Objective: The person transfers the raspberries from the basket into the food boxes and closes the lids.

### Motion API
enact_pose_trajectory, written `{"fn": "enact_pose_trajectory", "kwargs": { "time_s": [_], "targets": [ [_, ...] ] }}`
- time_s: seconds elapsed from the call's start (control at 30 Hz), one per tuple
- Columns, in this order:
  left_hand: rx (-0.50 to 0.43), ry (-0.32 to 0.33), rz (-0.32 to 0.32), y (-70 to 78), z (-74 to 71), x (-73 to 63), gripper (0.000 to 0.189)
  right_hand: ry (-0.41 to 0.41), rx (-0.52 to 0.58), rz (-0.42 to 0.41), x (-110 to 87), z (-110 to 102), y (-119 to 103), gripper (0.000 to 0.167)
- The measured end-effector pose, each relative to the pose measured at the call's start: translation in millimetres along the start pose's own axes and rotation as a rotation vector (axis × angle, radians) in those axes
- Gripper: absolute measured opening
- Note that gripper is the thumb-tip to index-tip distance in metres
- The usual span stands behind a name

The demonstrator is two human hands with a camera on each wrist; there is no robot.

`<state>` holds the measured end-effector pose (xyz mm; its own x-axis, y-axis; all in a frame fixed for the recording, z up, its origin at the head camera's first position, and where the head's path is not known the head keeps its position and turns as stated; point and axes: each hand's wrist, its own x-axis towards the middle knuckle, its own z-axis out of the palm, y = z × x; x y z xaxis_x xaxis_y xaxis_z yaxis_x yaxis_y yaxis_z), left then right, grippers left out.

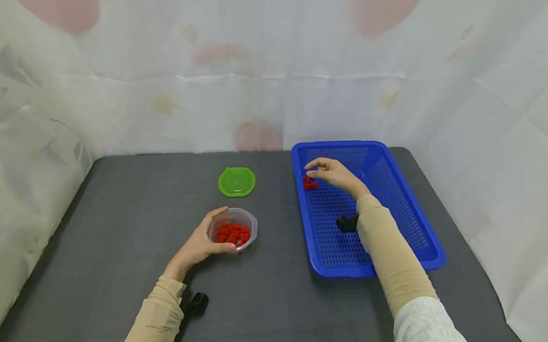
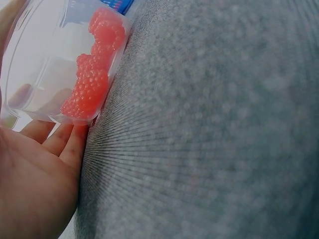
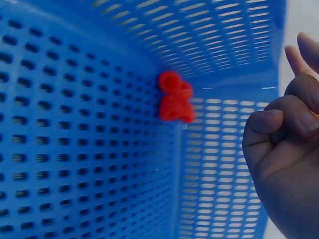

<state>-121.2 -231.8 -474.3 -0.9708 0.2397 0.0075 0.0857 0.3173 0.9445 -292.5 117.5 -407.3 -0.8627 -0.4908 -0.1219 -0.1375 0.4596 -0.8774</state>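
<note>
Red raspberries are filling the bottom of a clear plastic container just left of the frame's centre, and my left hand is gripping that container, thumb and fingers spreading round its sides. More raspberries are lying clustered in the upper-left corner of a blue perforated plastic basket, right of centre. My right hand is hovering over that corner near them, fingers bending loosely, index finger and thumb standing slightly apart, with nothing showing between them. A green lid is lying just above the container in the frame, on the dark grey table. A white patterned curtain is hanging across the top.
</note>
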Motion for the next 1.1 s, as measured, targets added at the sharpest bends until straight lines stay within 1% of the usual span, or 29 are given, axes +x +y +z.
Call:
{"fn": "enact_pose_trajectory", "kwargs": {
  "time_s": [0.1,0.2,0.33,0.47,0.53,0.73,0.9,1.1],
  "targets": [
    [-0.019,0.000,-0.016,7.8,0.3,-0.8,0.090,0.014,-0.021,0.026,2.7,0,7,0.036],
    [-0.013,0.005,-0.016,0.9,0.0,1.3,0.090,0.020,-0.038,0.046,4.0,-1,14,0.037],
    [0.002,0.009,-0.014,-11.7,-0.3,4.2,0.089,-0.013,-0.077,0.075,6.4,0,23,0.037],
    [0.001,0.011,0.007,-17.2,-0.5,5.4,0.089,-0.045,-0.115,0.091,10.3,3,31,0.037],
    [0.002,0.012,0.012,-17.7,-0.5,5.4,0.089,-0.052,-0.119,0.090,12.7,6,34,0.038],
    [0.005,0.016,0.006,-17.7,-0.7,4.5,0.090,-0.074,-0.157,0.052,16.7,12,37,0.037],
    [0.001,0.011,0.014,-18.0,-0.2,5.2,0.089,-0.091,-0.178,0.070,17.1,15,36,0.036],
    [-0.010,0.005,0.013,-16.8,0.1,5.0,0.090,-0.107,-0.220,0.058,19.1,16,35,0.038]
  ]
}}
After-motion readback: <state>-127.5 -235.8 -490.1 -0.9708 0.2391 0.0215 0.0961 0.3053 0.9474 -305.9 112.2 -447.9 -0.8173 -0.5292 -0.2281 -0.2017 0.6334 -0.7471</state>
